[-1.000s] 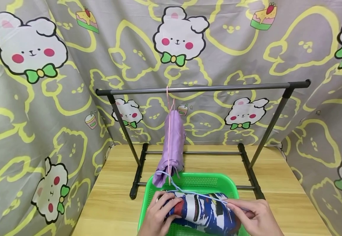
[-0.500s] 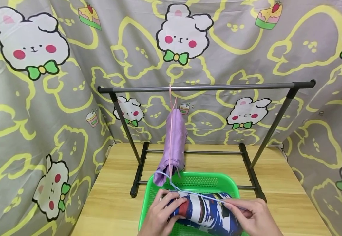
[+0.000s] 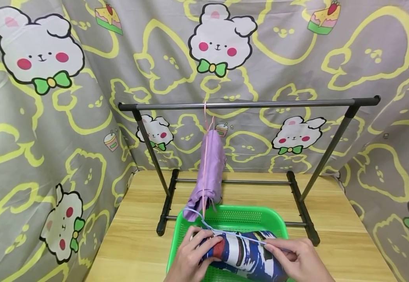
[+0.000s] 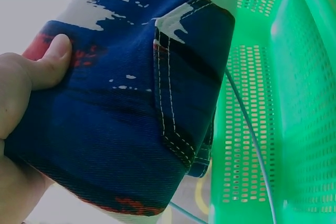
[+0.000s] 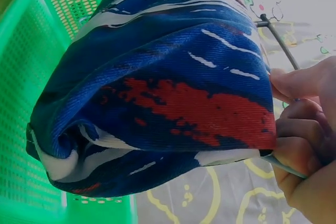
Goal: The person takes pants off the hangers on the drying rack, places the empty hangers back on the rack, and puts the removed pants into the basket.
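A blue, white and red printed denim garment [image 3: 241, 256] is bunched over the green basket; a stitched pocket shows on it in the left wrist view. My left hand [image 3: 192, 254] grips its left end, the thumb [image 4: 59, 51] pressed on the cloth. A light blue hanger [image 3: 241, 237] runs along the garment's upper edge, its hook pointing left near the hanging purple garment. My right hand [image 3: 297, 258] pinches the hanger's right end between thumb and fingers, right beside the garment's edge [image 5: 220, 114]. Part of the hanger is hidden by the cloth and the left hand.
The green perforated basket [image 3: 268, 213] stands on the wooden table [image 3: 134, 243]. Behind it is a rack with a horizontal bar [image 3: 278, 104] and dark feet. A purple garment [image 3: 213, 168] hangs there on a pink hanger [image 3: 205, 156]. Patterned cloth [image 3: 169, 39] encloses the table.
My right hand has shifted slightly left with the light blue hanger, whose hook has moved a little left and down. My left hand keeps its hold on the garment. The head view has shifted slightly.
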A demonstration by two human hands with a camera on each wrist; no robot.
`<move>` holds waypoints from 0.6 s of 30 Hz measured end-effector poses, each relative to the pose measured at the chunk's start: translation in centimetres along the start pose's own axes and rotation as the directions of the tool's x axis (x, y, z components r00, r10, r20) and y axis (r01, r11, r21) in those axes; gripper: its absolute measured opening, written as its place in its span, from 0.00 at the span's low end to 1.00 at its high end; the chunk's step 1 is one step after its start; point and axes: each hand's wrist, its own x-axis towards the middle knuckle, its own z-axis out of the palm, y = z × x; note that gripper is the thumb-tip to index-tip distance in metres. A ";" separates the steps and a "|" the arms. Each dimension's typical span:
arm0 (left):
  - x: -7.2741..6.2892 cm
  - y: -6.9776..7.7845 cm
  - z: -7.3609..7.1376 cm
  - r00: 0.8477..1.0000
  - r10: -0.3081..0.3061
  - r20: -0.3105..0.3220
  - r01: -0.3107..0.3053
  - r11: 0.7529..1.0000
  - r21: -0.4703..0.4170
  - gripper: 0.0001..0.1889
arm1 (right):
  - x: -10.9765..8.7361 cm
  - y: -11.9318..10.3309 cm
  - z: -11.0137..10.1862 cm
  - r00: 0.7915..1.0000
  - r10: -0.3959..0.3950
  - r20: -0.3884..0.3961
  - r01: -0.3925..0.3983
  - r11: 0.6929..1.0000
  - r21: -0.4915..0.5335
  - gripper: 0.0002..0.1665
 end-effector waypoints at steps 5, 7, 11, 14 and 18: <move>-0.3 -0.2 0.1 1.000 0.011 0.007 -0.011 1.000 -0.006 0.30 | -0.1 0.5 0.5 1.000 0.000 0.010 0.000 1.000 -0.020 0.16; -0.3 -0.2 0.1 1.000 0.011 0.008 -0.011 1.000 -0.006 0.30 | -0.1 0.5 0.5 1.000 0.008 0.015 -0.007 1.000 -0.025 0.16; -0.1 -0.1 0.1 0.999 0.037 0.006 -0.037 0.999 0.010 0.31 | -0.2 0.4 0.6 0.999 0.041 0.035 -0.040 0.999 -0.027 0.13; 0.3 0.0 0.0 0.998 0.069 0.008 -0.069 0.997 0.024 0.30 | -0.2 0.1 0.6 0.996 0.060 0.067 -0.059 0.998 -0.018 0.09; 0.7 0.3 -0.1 0.996 0.091 0.016 -0.091 0.995 0.029 0.28 | -0.2 -0.1 0.5 0.991 0.091 0.098 -0.090 0.996 -0.014 0.07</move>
